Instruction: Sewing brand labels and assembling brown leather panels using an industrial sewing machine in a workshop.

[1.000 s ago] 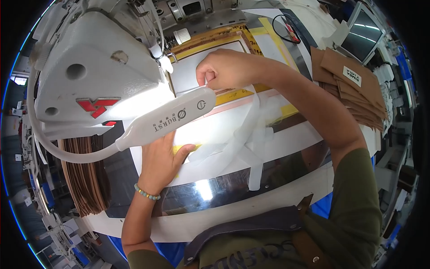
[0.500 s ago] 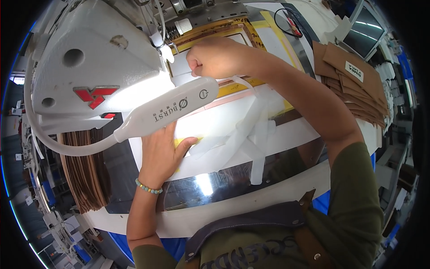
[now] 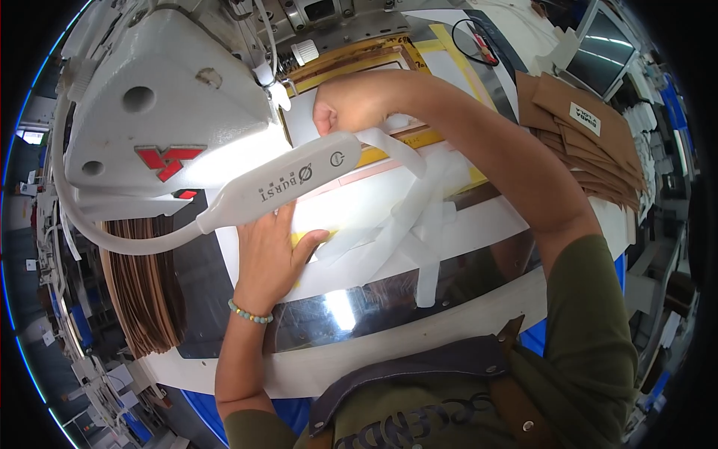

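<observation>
Resting left hand (image 3: 269, 251) flat, thumb spread, on white sheet (image 3: 321, 281); right hand (image 3: 355, 101) curled over yellow-taped frame (image 3: 413, 58) near translucent strip (image 3: 404, 156), can't tell if pinching.

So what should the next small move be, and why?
Perhaps the right hand should gently draw in slack from the translucent strip: it trails from beneath that curled hand into loose folds, while the left hand rests on the white sheet. The right hand's grip is unclear.

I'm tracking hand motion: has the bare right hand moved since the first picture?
Yes: judged against the bulky white machine head, the bare right hand has shifted left, closer to it.
</observation>
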